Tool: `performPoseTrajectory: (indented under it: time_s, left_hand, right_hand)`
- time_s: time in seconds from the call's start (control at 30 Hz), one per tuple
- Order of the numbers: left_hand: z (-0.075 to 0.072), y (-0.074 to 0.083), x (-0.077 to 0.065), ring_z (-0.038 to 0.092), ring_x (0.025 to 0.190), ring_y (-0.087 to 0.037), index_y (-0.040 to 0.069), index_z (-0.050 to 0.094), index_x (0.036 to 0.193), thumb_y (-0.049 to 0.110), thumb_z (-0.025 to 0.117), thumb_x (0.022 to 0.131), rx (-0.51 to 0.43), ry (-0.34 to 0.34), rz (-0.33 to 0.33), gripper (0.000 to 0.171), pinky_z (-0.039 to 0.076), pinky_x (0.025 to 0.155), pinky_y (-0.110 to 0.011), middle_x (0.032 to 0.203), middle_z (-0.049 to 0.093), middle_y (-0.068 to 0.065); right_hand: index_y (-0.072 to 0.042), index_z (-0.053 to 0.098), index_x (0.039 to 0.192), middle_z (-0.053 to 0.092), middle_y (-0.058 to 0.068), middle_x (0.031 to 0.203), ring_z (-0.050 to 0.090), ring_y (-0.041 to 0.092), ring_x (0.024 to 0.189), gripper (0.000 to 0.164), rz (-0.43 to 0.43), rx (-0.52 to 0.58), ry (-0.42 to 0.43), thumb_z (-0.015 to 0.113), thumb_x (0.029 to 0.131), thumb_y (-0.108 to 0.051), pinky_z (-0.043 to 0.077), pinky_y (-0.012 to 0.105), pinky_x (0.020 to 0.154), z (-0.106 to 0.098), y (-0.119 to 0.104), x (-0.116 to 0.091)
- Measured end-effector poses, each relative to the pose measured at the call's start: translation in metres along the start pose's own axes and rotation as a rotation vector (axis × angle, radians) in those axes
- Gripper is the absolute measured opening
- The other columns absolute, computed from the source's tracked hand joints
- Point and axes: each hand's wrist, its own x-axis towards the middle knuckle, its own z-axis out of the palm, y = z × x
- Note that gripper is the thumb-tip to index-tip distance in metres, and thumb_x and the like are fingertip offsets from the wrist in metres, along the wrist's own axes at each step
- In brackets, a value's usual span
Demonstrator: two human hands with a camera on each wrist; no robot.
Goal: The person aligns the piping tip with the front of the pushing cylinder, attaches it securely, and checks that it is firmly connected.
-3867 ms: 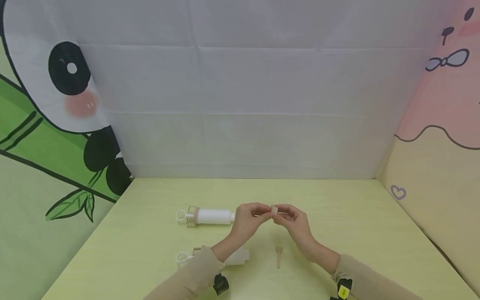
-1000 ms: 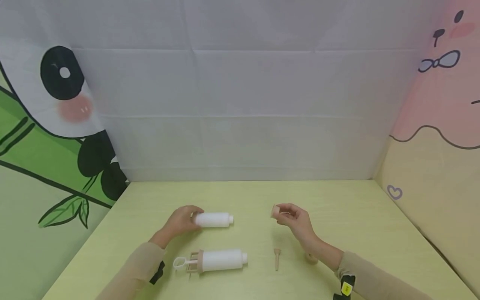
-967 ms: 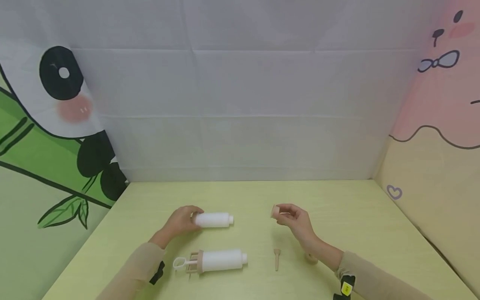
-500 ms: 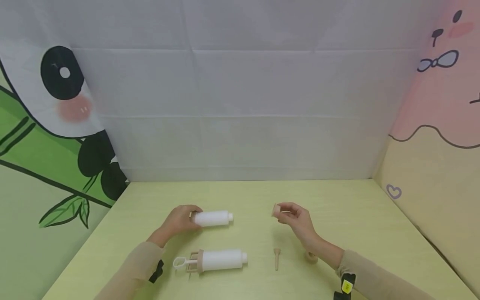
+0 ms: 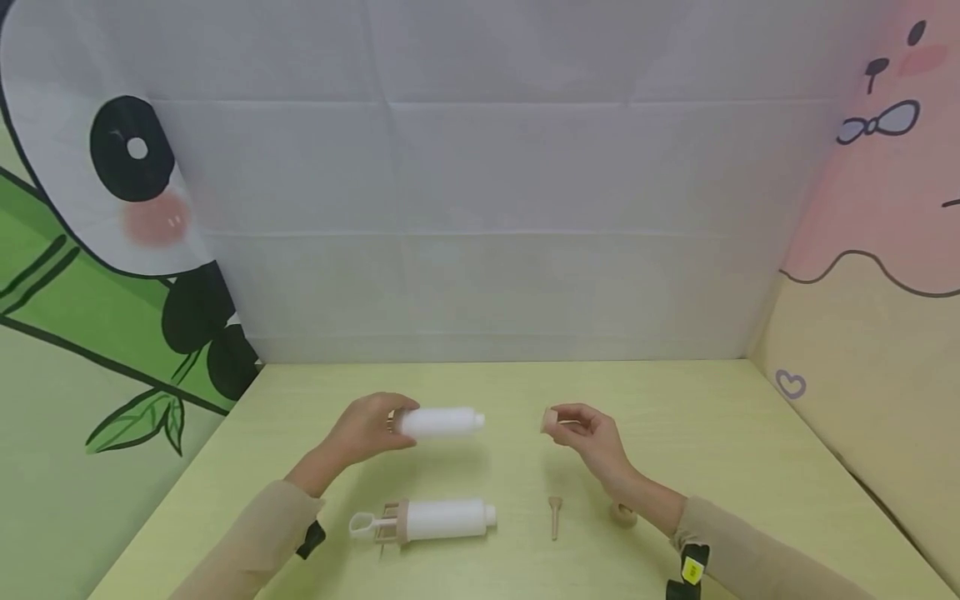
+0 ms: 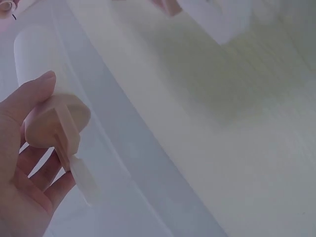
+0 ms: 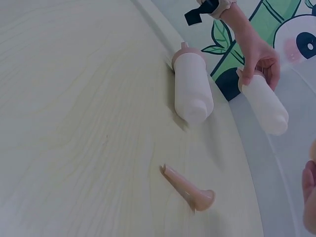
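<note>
My left hand point(image 5: 372, 427) grips a white icing syringe point(image 5: 442, 422) by its beige end cap, holding it level above the table, its shadow below. In the left wrist view, thumb and fingers curl round the cap point(image 6: 57, 118), with the white plunger handle point(image 6: 85, 180) sticking out. My right hand point(image 5: 592, 442) pinches a small beige nozzle point(image 5: 550, 420) between thumb and fingertips, to the right of the syringe's tip and apart from it. In the right wrist view only the edge of my right hand point(image 7: 310, 197) shows.
A second icing syringe point(image 5: 447, 518) lies on the table point(image 5: 675, 417) nearer me, plunger ring to the left. A long flared beige nozzle point(image 5: 555, 517) lies to its right. Another beige piece point(image 5: 622, 515) sits partly hidden beside my right forearm. A white backdrop point(image 5: 480, 208) stands behind.
Earlier both hands met at the small nozzle; then my left hand went to the far syringe. It has now lifted that syringe and brought it slightly right. My right hand keeps still.
</note>
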Motion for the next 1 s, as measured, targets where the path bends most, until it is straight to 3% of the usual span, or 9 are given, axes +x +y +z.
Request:
performPoseTrajectory:
  time_s: [0.23, 0.5, 0.83, 1.0]
  left_hand:
    - [-0.006, 0.029, 0.006, 0.061, 0.089, -0.020, 0.009, 0.066, 0.102, 0.022, 0.082, 0.063, 0.017, 0.057, 0.073, 0.044, 0.051, 0.070, -0.033, 0.101, 0.065, -0.005]
    - [-0.002, 0.048, 0.010, 0.061, 0.086, -0.019, 0.009, 0.066, 0.100, 0.020, 0.083, 0.063, 0.039, 0.104, 0.152, 0.043, 0.051, 0.064, -0.028, 0.099, 0.065, -0.005]
    - [0.002, 0.058, 0.015, 0.061, 0.087, -0.019, 0.010, 0.066, 0.098, 0.020, 0.084, 0.060, 0.050, 0.151, 0.179, 0.043, 0.051, 0.065, -0.030, 0.099, 0.066, -0.005]
    - [0.005, 0.060, 0.016, 0.061, 0.087, -0.019, 0.010, 0.066, 0.099, 0.020, 0.084, 0.060, 0.052, 0.152, 0.187, 0.044, 0.051, 0.066, -0.030, 0.099, 0.066, -0.004]
  right_hand:
    - [0.004, 0.056, 0.111, 0.061, 0.006, 0.099, 0.063, 0.010, 0.084, 0.035, -0.037, -0.025, -0.031, 0.066, 0.082, -0.012, 0.050, 0.025, 0.078, 0.001, 0.001, 0.003]
    - [0.003, 0.057, 0.109, 0.060, 0.011, 0.102, 0.063, 0.012, 0.085, 0.032, -0.050, -0.021, -0.088, 0.066, 0.082, -0.011, 0.050, 0.026, 0.079, 0.005, 0.000, 0.002]
    - [0.006, 0.057, 0.110, 0.060, 0.012, 0.104, 0.063, 0.012, 0.088, 0.034, -0.055, -0.001, -0.104, 0.067, 0.081, -0.009, 0.051, 0.028, 0.079, 0.009, 0.003, 0.003]
    - [0.009, 0.056, 0.108, 0.058, 0.020, 0.105, 0.062, 0.010, 0.085, 0.033, -0.102, -0.011, -0.127, 0.067, 0.081, -0.006, 0.051, 0.026, 0.077, 0.010, 0.004, 0.004]
